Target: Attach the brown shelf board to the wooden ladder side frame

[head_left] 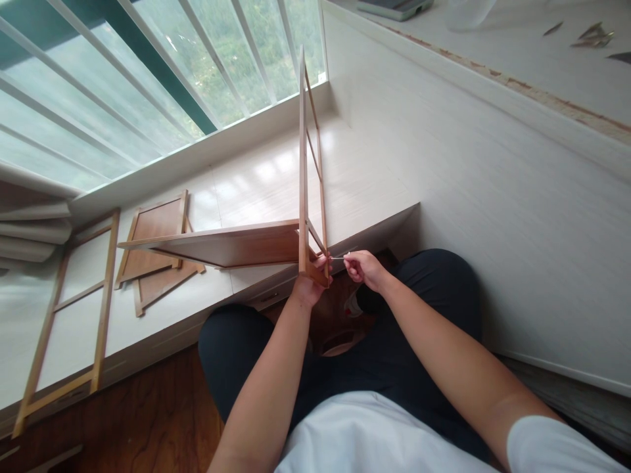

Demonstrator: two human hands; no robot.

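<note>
My left hand (313, 284) is wrapped round the near lower corner of an upright wooden frame (302, 164), its fingers partly hidden behind the wood. A flat wooden panel (246, 248) runs leftward from that frame and meets it near the same corner. Between the fingertips of my right hand (365, 268) is a thin metal hex key (338, 258). The key points left, and its far end reaches the frame's right-hand rail beside my left fingers. Whether it sits in a screw head is too small to see.
On the white ledge (256, 190) at left lie a ladder-like wooden frame (102, 309) and two stacked wooden panels (160, 226). A barred window (217, 59) is behind. A white side wall (444, 177) rises at right, topped by a surface with small metal pieces (594, 36).
</note>
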